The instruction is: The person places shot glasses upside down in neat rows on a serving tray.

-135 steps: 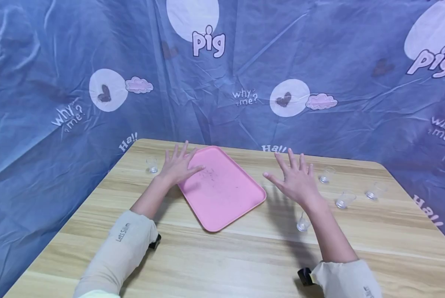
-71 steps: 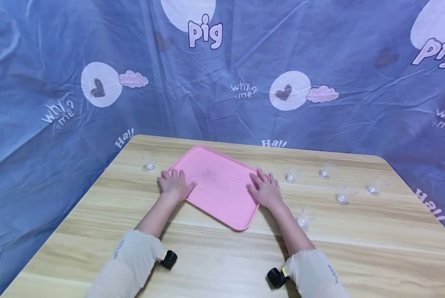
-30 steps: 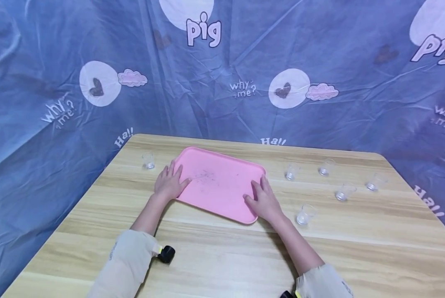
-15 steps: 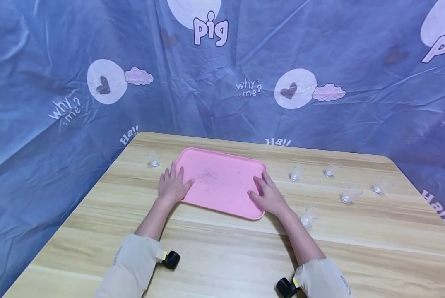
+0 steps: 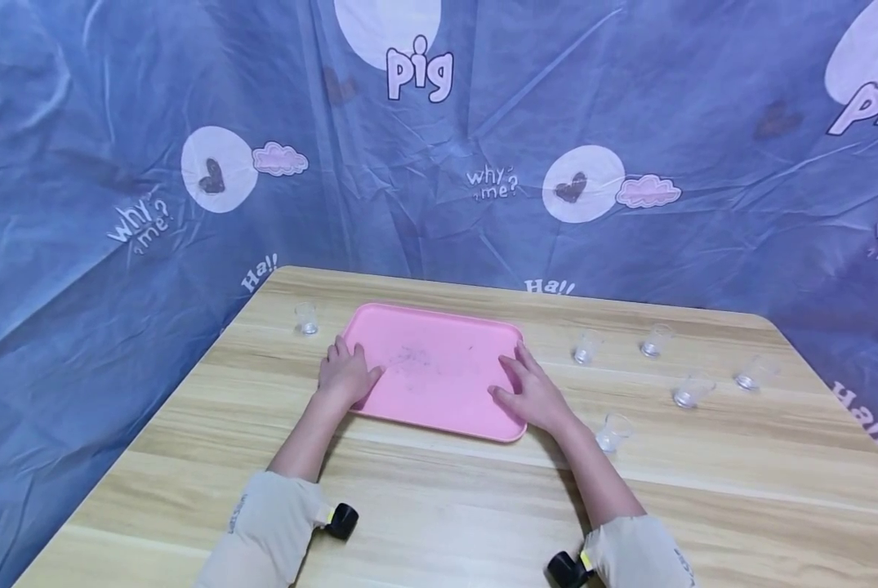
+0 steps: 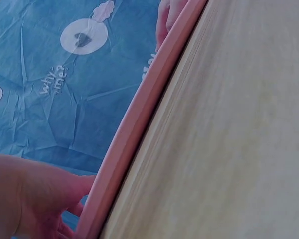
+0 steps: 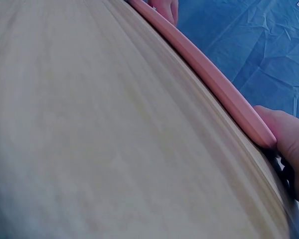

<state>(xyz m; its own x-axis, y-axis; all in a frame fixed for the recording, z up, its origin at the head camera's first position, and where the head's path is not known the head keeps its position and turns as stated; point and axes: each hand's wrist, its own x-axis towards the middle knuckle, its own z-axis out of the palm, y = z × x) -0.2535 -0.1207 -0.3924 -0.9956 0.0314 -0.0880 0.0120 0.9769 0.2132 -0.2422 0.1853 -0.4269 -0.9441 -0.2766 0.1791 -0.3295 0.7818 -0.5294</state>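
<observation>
A pink rectangular tray (image 5: 439,367) with a raised rim lies flat on the wooden table, its long sides running roughly left to right. Some dark scuffs mark its surface. My left hand (image 5: 345,376) holds the left short side, thumb over the rim and fingers along the outer edge. At the opposite short side, my right hand (image 5: 536,396) grips the rim with bent fingers. In the left wrist view the tray's near edge (image 6: 124,134) runs past the left thumb. The right wrist view shows the right thumb (image 7: 269,117) against the tray's corner.
A small clear cup (image 5: 306,320) stands left of the tray. Several similar cups are spread out to the right, one cup (image 5: 612,433) close beside my right forearm. A blue printed cloth (image 5: 439,163) hangs behind the table (image 5: 439,506).
Both hands came down from above the table, fingers spread, onto the tray's sides. The tray turned from a diagonal position to nearly square with the table. The last half second shows little movement.
</observation>
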